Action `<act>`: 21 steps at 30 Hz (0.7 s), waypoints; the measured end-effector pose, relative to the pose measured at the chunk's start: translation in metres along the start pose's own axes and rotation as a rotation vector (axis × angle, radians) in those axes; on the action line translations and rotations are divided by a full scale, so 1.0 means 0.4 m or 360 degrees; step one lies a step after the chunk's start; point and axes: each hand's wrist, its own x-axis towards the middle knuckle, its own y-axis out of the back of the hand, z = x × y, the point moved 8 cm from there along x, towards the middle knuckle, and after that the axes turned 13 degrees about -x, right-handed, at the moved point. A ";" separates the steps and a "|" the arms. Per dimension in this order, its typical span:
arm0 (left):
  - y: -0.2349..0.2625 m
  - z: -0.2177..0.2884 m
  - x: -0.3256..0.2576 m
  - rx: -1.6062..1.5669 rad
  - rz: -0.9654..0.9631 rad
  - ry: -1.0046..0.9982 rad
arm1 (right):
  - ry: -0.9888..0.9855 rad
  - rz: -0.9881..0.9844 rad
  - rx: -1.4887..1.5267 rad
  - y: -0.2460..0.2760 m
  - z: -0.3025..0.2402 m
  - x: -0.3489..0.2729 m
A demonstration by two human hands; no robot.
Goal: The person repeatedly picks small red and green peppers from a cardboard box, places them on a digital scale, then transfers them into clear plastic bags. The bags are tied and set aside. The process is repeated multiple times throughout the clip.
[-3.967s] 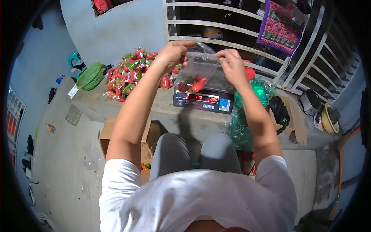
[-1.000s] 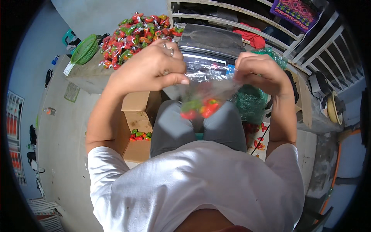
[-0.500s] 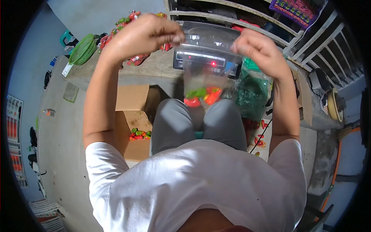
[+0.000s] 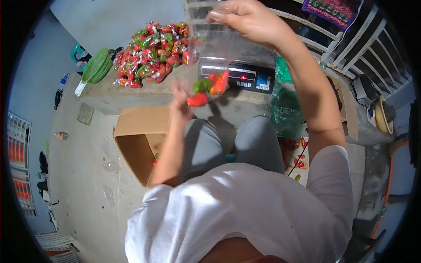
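Note:
My right hand [image 4: 245, 19] is raised at the top, its fingers pinched on the upper edge of a clear plastic bag [image 4: 213, 50]. Several red and green peppers [image 4: 211, 85] sit in the bottom of this bag, which hangs tilted in front of a digital scale [image 4: 258, 78]. Beside the lower end of the bag is my left hand [image 4: 180, 103], smeared by motion; whether it touches the bag is unclear. The scale rests on a concrete ledge with a red light lit on its panel.
A heap of bagged peppers [image 4: 153, 55] covers the ledge at left, near a green basket [image 4: 97, 65]. An open cardboard box [image 4: 142, 120] stands beside my left knee. Green plastic wrap [image 4: 286, 109] and loose peppers [image 4: 301, 163] are at right.
My left hand has let go of the bag's top and dropped down beside its lower end. My right hand has carried the bag up and left, uncovering the scale. The box looks shifted.

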 end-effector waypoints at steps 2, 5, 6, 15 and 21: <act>0.018 -0.171 -0.114 -0.0175 -0.0009 0.0578 | 0.0073 0.0171 0.0284 -0.027 0.024 0.022; -0.060 -0.291 -0.129 -0.0309 -0.0265 0.0843 | -0.0100 0.0217 0.0395 -0.079 0.074 0.040; -0.084 -0.296 -0.116 -0.0461 -0.0277 0.0869 | -0.0186 0.0197 0.0515 -0.100 0.101 0.044; -0.079 -0.272 -0.058 -0.0728 0.0009 0.1071 | 0.0085 0.0205 -0.0019 -0.053 0.114 0.017; -0.065 -0.247 -0.040 -0.0205 0.0118 0.1075 | 0.0050 0.0429 0.0145 0.002 0.119 -0.004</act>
